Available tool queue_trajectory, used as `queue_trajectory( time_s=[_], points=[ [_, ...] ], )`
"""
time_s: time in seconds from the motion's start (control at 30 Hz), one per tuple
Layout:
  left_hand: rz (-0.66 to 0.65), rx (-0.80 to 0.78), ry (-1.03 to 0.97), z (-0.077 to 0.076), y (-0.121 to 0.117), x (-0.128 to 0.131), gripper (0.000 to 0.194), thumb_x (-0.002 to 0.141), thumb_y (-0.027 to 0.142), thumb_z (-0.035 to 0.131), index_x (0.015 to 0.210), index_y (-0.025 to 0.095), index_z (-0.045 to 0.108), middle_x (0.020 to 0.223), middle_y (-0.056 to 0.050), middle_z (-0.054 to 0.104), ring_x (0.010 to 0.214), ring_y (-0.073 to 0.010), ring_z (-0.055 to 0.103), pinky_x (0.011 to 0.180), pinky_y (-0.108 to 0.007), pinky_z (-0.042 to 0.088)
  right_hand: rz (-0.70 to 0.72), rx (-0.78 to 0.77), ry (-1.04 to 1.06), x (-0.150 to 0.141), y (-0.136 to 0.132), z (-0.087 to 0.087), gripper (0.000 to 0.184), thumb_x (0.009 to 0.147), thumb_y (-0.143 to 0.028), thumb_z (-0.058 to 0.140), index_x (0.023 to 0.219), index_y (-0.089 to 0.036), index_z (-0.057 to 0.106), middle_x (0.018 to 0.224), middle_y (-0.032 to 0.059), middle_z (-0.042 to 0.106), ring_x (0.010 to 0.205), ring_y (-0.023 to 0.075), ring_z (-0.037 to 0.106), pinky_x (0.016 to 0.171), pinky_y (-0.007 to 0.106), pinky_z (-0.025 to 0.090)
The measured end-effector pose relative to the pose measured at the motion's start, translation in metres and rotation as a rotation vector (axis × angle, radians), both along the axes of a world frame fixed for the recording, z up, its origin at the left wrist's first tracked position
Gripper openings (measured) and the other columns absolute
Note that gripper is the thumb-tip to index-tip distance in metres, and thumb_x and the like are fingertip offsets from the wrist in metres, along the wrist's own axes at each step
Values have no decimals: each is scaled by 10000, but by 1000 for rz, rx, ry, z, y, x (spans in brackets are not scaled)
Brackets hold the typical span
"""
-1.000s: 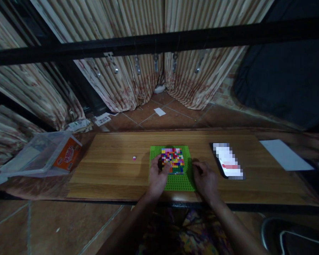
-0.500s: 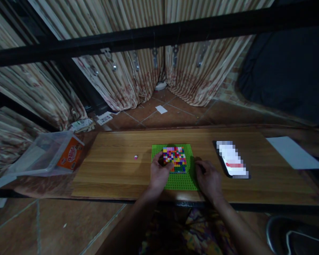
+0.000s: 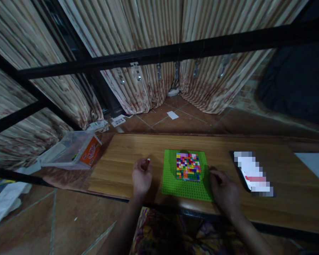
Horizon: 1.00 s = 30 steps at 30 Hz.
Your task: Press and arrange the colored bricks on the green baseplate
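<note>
A green baseplate (image 3: 181,189) lies on the wooden table (image 3: 122,166) in front of me. A square patch of many-coloured small bricks (image 3: 188,165) covers its far middle. My left hand (image 3: 141,176) is on the table just left of the plate, fingers pinched on a small pale pink brick (image 3: 148,160) at the fingertips. My right hand (image 3: 225,191) rests knuckles up at the plate's right edge. Its fingers are curled, its thumb touches the edge, and I cannot see anything in it.
A phone (image 3: 252,173) lies right of my right hand, and a white sheet (image 3: 316,163) lies at the far right. A clear plastic box with an orange label (image 3: 78,153) sits off the table's left end. A black metal bar (image 3: 175,53) crosses above, with curtains behind.
My left hand left the bricks on the plate, moved left and closed on the small pink brick that lay loose on the table. My view shifted left. The right hand stayed by the plate.
</note>
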<state>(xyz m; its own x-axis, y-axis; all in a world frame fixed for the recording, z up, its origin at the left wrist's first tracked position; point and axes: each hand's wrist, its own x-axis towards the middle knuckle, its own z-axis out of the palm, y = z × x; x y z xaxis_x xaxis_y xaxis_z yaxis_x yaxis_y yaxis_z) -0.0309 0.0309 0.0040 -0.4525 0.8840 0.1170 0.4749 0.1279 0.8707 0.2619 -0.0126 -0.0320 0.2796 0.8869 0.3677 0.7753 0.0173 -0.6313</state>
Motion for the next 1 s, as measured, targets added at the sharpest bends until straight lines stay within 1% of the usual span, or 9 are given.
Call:
queue_trajectory(
  time_s=[0.1,0.27,0.4,0.57,0.7,0.8,0.9,1.0],
  points=[
    [17,-35,155,-5,3,-12,265,794,318,631,997,148,619,949,-95,666,805,-203,653,775,-356,516,-1,6,-10,-1,1,0,319,884,-395,443,909,-186,682,950,103,707,779,221,672,676,311,499],
    [-24,29,379,-13,2,-8,245,825,303,574,1014,156,628,941,-106,663,906,-242,644,805,-366,506,-3,15,-16,-1,0,2,324,888,-383,435,910,-174,682,897,103,699,741,221,667,656,313,495],
    [6,-3,548,-11,9,-3,260,850,352,552,992,150,632,938,-123,657,913,-263,636,802,-371,492,2,16,-16,0,0,1,316,884,-386,444,908,-177,680,907,104,701,749,219,669,649,305,495],
    [-7,-95,702,-6,15,0,204,879,313,514,924,157,638,905,-121,651,920,-272,624,797,-362,472,-2,2,-12,0,0,-1,298,878,-373,458,916,-178,680,923,105,701,765,221,671,655,306,496],
    [-25,-128,727,-3,15,0,203,897,297,492,913,168,648,904,-121,647,918,-267,622,785,-355,471,5,11,-2,-1,0,2,273,877,-349,463,907,-181,677,912,97,696,770,217,665,671,308,496],
    [-46,-140,706,0,14,-2,203,901,270,484,921,168,658,926,-126,656,927,-265,629,787,-351,474,12,13,9,-3,1,5,262,880,-327,459,900,-178,674,889,92,689,771,213,660,681,308,495],
    [-67,-161,620,3,9,-2,196,887,229,488,945,173,666,966,-120,673,878,-249,650,755,-341,484,4,11,18,-4,1,6,254,882,-312,459,903,-180,676,904,93,692,778,212,658,691,311,495],
    [-146,-124,466,7,-4,5,178,870,215,505,933,189,670,948,-83,695,812,-210,665,730,-312,494,1,10,36,-4,1,6,249,882,-310,466,902,-184,679,929,95,696,793,215,660,700,314,497]
  ],
)
